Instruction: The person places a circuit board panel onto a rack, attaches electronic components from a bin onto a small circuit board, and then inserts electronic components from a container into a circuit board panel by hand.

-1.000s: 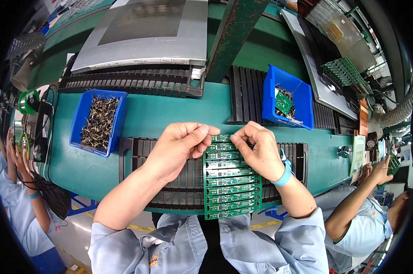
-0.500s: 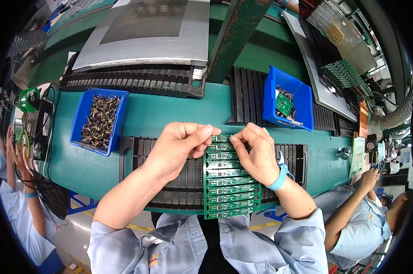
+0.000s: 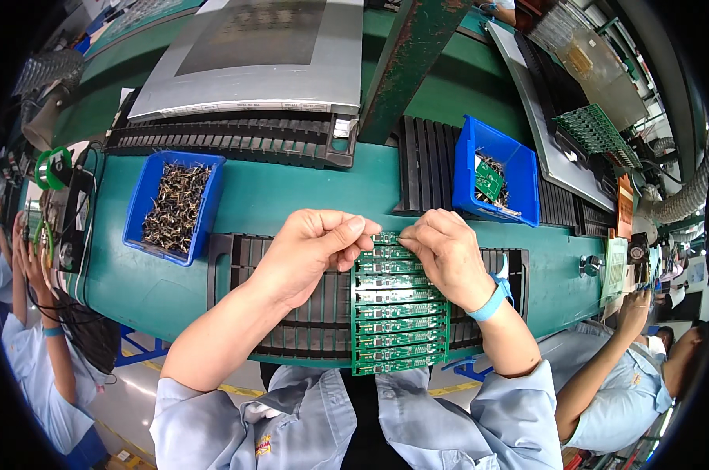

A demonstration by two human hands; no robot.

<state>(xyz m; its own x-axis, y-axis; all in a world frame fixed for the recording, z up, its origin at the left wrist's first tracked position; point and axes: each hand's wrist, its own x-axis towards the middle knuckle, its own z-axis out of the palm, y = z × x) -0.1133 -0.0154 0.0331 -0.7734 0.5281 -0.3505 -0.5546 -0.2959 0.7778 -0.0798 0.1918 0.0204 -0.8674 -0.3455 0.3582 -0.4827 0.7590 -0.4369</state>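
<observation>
Where the green desk (image 3: 237, 204) carries a black ribbed tray (image 3: 307, 313), a green panel of circuit boards (image 3: 397, 309) lies on it. The left hand (image 3: 311, 251) and right hand (image 3: 448, 254) both pinch the panel's top strip, fingers pressed together. Blue bins (image 3: 174, 205) (image 3: 497, 174) stand behind.

Circuit board panel (image 3: 400, 313) on slotted tray (image 3: 237, 258), worktop (image 3: 276, 196) centre; parts bin (image 3: 174, 205) at 10 o'clock, second bin (image 3: 497, 171) at 1 o'clock.
</observation>
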